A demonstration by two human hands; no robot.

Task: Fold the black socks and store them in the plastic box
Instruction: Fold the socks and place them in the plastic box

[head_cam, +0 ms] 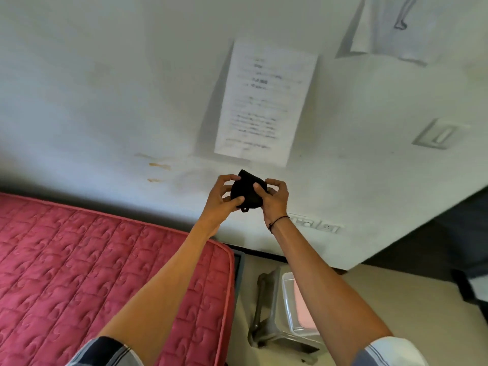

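Observation:
Both arms reach out in front of the wall, holding a bundled pair of black socks (248,190) in the air at chest height. My left hand (221,196) grips the bundle's left side, thumb pressed on its front. My right hand (274,198) holds the right side, thumb across the top; a thin black cord circles that wrist. A small loop of sock hangs below the bundle. The clear plastic box (293,302) stands low on the floor at the right, partly hidden behind my right forearm, with something pink inside.
A red quilted mattress (92,273) fills the lower left. A metal stand (264,307) sits beside the box on the floor. A printed paper (264,104), a wall switch (438,134) and a socket strip (319,225) are on the white wall.

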